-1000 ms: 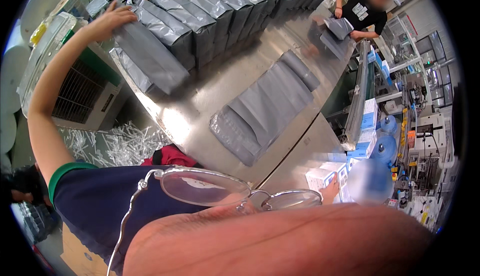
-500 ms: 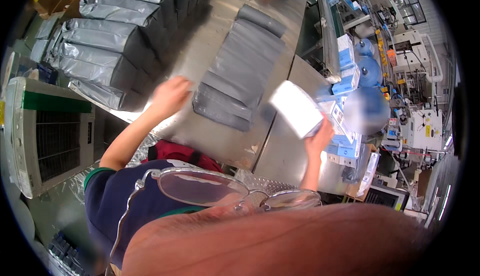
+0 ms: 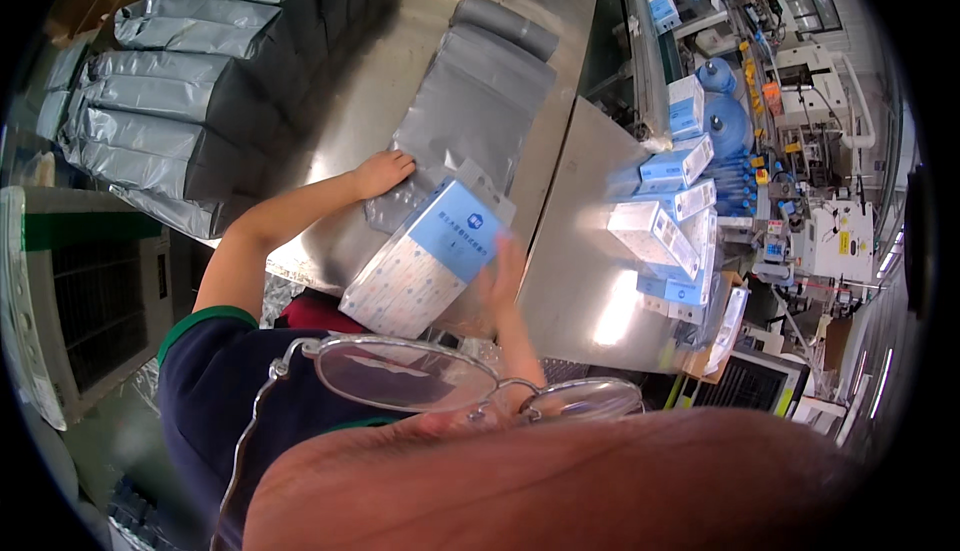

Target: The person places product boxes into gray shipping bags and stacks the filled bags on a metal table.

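Observation:
A blue-and-white printed carton (image 3: pixel 425 261) is tilted at the near end of a flat grey plastic mailing bag (image 3: pixel 480 91) on the metal table. Its far end overlaps the bag; how far it reaches inside, if at all, is not plain. My left hand (image 3: pixel 383 173) lies at the bag's near left edge, fingers curled on the plastic. Beside the carton's right side is my right hand (image 3: pixel 505 271), its fingers smeared by motion, so its grip does not show. A rolled or folded bag part (image 3: pixel 507 26) lies at the far end.
Packed grey bags (image 3: pixel 150 141) stand in a row at the left. More blue-and-white cartons (image 3: pixel 655 234) are piled on the metal table (image 3: pixel 570 281) at the right, by a conveyor (image 3: pixel 645 51). A grey-white appliance (image 3: pixel 85 291) stands at lower left; machinery fills the far right.
The carton has come from the right over to the bag's near end and turned its printed face up. My right hand moved left with it; my left hand moved onto the bag's edge.

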`<state>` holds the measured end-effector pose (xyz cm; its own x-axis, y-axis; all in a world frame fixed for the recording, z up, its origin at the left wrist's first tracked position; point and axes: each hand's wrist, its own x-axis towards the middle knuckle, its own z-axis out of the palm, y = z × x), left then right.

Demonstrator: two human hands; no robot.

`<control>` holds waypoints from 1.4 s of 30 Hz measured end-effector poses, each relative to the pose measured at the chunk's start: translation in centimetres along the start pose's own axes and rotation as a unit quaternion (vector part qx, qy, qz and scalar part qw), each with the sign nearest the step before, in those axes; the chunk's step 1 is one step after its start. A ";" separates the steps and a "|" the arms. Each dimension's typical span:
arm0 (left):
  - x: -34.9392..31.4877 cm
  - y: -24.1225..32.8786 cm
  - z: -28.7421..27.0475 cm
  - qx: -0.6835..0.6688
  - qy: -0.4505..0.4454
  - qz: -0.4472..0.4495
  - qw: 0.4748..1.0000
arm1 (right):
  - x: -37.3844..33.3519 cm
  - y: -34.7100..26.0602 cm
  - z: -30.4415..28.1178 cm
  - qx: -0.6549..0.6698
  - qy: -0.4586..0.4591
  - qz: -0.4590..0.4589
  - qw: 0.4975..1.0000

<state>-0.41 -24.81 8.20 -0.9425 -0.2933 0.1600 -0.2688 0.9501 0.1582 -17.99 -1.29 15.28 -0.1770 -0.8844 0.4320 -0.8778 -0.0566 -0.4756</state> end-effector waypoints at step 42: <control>-11.7 7.0 -0.9 -0.393 -0.038 -0.309 0.865 | -8.3 -1.4 2.2 -0.143 -0.435 0.149 0.876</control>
<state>8.88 -14.82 8.36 -0.6847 -0.6841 -0.2514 -0.5366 0.2397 0.8091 -14.33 5.17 10.69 -0.1200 -0.8656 -0.4862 -0.9483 0.2449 -0.2019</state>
